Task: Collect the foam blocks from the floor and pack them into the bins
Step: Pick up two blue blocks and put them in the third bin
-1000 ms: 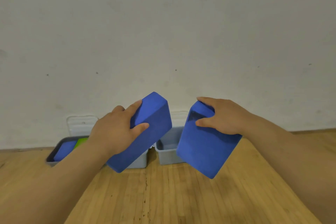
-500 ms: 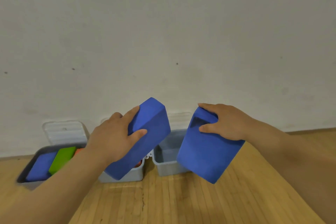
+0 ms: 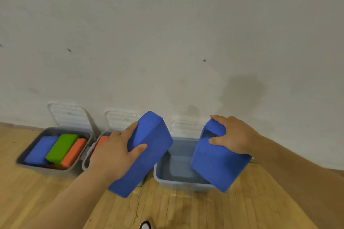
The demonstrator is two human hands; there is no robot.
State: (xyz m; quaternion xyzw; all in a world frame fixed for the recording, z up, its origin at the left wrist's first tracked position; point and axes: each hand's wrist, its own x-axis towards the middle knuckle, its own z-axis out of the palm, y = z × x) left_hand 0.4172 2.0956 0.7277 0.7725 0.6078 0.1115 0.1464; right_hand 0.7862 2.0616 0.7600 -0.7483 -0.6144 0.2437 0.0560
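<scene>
Three blocks [image 3: 61, 147] in leftmost bin [image 3: 50, 172]

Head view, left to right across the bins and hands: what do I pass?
Left bin → left hand → blue block it grips → right bin → second blue block → right hand.

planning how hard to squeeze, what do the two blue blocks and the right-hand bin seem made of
Both the left blue block and right blue block: likely foam, matte, finely grainy faces, no shine. The right-hand bin: probably plastic, smooth grey walls, faint sheen.
</scene>
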